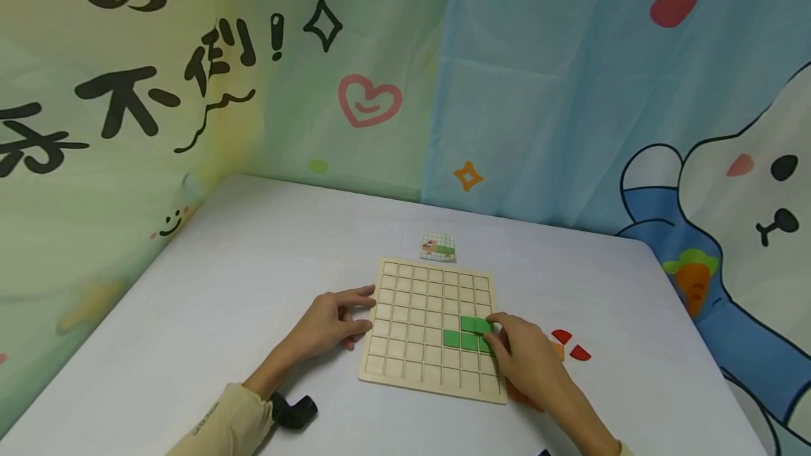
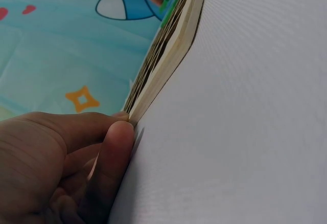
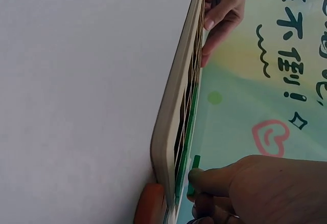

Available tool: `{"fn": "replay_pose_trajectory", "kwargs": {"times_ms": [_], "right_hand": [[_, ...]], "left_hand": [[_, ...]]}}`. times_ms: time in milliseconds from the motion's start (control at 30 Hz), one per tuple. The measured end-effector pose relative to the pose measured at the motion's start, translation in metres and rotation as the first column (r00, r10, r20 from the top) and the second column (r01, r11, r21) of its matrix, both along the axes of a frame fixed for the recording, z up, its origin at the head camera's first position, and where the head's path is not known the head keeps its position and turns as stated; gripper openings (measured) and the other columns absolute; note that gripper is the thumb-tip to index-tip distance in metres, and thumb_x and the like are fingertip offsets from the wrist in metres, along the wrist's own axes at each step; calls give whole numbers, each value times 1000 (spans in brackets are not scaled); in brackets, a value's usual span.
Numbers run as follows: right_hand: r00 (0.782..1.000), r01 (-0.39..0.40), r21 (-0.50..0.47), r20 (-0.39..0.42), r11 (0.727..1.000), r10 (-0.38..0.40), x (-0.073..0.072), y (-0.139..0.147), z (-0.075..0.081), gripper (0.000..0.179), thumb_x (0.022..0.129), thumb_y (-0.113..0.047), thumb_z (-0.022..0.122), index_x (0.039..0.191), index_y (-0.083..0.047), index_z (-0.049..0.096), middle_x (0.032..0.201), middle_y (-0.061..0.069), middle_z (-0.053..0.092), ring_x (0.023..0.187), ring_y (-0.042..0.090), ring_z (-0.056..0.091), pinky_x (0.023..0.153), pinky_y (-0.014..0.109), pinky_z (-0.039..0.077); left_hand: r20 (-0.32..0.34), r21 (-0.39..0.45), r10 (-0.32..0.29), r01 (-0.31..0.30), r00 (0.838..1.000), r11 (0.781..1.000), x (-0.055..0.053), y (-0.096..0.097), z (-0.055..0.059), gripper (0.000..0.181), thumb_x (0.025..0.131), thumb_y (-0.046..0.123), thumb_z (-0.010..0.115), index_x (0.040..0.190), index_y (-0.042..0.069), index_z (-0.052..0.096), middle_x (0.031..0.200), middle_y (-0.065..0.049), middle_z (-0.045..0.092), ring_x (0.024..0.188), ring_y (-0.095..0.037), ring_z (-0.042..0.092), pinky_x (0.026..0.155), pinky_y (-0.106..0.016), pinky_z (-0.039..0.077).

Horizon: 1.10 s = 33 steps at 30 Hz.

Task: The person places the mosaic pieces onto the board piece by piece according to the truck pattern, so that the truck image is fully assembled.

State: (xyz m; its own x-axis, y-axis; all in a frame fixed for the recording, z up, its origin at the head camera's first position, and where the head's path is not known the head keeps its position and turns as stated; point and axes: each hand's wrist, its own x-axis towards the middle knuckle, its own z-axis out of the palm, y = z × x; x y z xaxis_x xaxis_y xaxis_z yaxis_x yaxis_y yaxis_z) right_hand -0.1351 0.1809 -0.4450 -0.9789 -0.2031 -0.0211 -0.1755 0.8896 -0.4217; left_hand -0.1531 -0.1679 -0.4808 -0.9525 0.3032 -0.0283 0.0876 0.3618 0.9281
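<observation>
A wooden grid board (image 1: 405, 329) lies on the white table. Several green square tiles (image 1: 451, 338) fill cells near its right side. My right hand (image 1: 529, 357) reaches over the right edge and pinches another green tile (image 3: 196, 175) between thumb and finger. In the right wrist view this tile stands slightly off the row of green tiles (image 3: 185, 147). On the other side, my left hand (image 1: 329, 322) touches the board's left edge with extended fingertips and thumb. The left wrist view shows those fingertips right at the board's edge (image 2: 168, 63).
Behind the board lies a small picture card (image 1: 437, 246) with a gridded design. To the right are red quarter-round pieces (image 1: 579, 352) and an orange piece (image 1: 557, 350). An orange-brown piece (image 1: 524, 397) shows partly under my right hand. A printed curtain (image 1: 532, 90) hangs behind the table.
</observation>
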Motion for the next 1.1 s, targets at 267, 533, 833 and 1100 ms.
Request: {"fn": "replay_pose_trajectory", "kwargs": {"times_ms": [267,533,833,1100], "right_hand": [[1000,-21,-6,-20,1000,21,-2,-11,0,33,100,-16,74,130,-4,70,79,-3,62,70,12,50,61,21,43],[999,-38,-19,-17,999,38,-4,-23,-2,32,100,-17,74,129,-5,70,80,-4,62,70,10,50,62,21,43],[999,-47,-13,-18,999,46,-7,-31,-4,33,101,-19,74,131,-6,70,80,-4,62,70,10,49,63,22,44],[996,-78,-29,-38,997,77,-9,-35,-6,28,100,-18,74,126,-7,72,83,-4,66,69,8,52,63,23,46]], "left_hand": [[-2,16,-12,12,1000,1000,-1,2,0,44,92,4,79,135,-3,70,161,-13,54,57,-12,64,52,-28,60],[4,9,-4,4,1000,1000,-1,1,-3,44,91,3,79,134,-1,70,161,-11,55,56,-11,63,51,-27,60],[17,21,-11,10,1000,1000,-1,2,-4,44,91,4,80,134,-1,71,161,-11,54,57,-13,63,52,-28,60],[20,12,3,-4,1000,1000,-1,1,-3,43,91,4,80,133,0,72,161,-11,55,56,-13,63,51,-28,60]]}}
